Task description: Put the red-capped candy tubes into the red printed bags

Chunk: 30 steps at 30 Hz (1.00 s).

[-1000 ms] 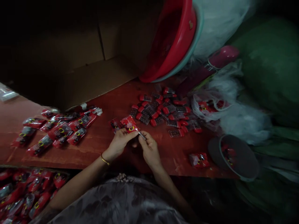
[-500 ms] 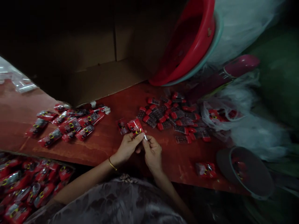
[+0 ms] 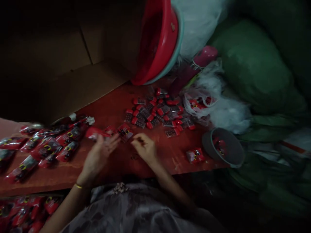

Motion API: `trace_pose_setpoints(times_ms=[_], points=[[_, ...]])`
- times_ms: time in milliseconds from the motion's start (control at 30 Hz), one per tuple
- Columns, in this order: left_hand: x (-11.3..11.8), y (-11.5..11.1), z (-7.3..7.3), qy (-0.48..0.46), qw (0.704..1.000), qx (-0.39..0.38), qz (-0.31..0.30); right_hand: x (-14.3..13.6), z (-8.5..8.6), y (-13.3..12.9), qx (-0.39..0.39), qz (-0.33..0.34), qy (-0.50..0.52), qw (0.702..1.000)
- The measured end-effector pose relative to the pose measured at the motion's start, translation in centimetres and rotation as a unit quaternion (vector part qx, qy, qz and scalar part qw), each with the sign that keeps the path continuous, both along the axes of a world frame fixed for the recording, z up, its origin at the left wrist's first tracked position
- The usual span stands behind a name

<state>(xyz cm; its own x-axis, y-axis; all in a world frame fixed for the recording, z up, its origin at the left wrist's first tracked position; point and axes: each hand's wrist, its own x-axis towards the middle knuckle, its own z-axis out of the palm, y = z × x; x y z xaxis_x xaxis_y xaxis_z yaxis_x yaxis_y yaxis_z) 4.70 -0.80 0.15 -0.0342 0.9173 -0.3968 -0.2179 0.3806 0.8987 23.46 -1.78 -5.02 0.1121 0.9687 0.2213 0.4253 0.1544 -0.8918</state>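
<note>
- Head view: left hand (image 3: 97, 155) has its grip wide, fingers spread, and I can't see anything in it.
- Blurry red packet (image 3: 92, 133) is just past the left thumb, above or on the tabletop (image 3: 170, 157), long side roughly left to right. Can't tell if they touch, but the left hand's way nearer.
- Right hand (image 3: 147, 150) has a narrow grip, fingers curled toward the thumb; can't tell if it's pinching something.
- Flat packet (image 3: 125, 131) lies just beyond the fingertips, kinda between both hands.
</note>
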Motion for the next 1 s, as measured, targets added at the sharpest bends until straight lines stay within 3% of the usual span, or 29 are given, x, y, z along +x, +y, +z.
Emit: trace_pose_setpoints(times_ms=[67,133,167,200,267,333,367,400,500,533,600,667,767,900,1000], points=[[-3.7,1.0,0.8,-0.049,0.988,0.048,0.136,4.3,-0.7,-0.4,0.045,-0.119,-0.160,0.979],[-6.7,1.7,1.2,-0.113,0.948,0.115,0.275,8.2,-2.1,-0.7,0.034,-0.207,-0.284,0.936],[-7.5,1.9,1.1,-0.119,0.934,0.140,0.308,9.5,-3.0,-0.8,0.029,-0.220,-0.321,0.921],[-7.7,2.0,0.9,-0.103,0.935,0.153,0.303,10.3,-3.8,-0.9,0.033,-0.211,-0.347,0.913],[-6.1,1.9,0.1,-0.027,0.961,0.143,0.235,9.9,-5.1,-1.0,0.044,-0.168,-0.366,0.914],[-2.8,1.7,-1.2,0.161,0.972,0.152,0.081,7.9,-5.7,-1.0,0.059,-0.107,-0.362,0.924],[-0.9,1.7,-1.9,0.285,0.942,0.177,-0.005,6.6,-5.6,-1.0,0.066,-0.081,-0.357,0.928],[0.8,1.8,-2.6,0.394,0.891,0.218,-0.060,5.5,-5.5,-0.9,0.070,-0.062,-0.351,0.932],[4.0,2.2,-4.2,0.596,0.736,0.286,-0.149,3.4,-4.8,-0.6,0.085,-0.047,-0.337,0.937],[4.3,2.3,-4.5,0.626,0.703,0.292,-0.166,3.2,-4.5,-0.6,0.094,-0.051,-0.332,0.937],[4.2,2.6,-4.9,0.656,0.668,0.294,-0.191,3.2,-4.2,-0.8,0.120,-0.061,-0.320,0.938],[3.7,2.7,-5.0,0.661,0.658,0.297,-0.206,3.3,-3.7,-1.2,0.143,-0.066,-0.302,0.940],[3.1,2.5,-4.9,0.649,0.667,0.303,-0.206,2.6,-2.7,-1.6,0.148,-0.056,-0.237,0.959],[3.0,1.9,-4.3,0.625,0.689,0.320,-0.178,0.4,-1.5,-0.8,0.056,-0.038,-0.095,0.993],[3.1,1.6,-3.8,0.616,0.691,0.332,-0.179,-0.9,-1.2,0.4,-0.006,-0.040,-0.012,0.999]])
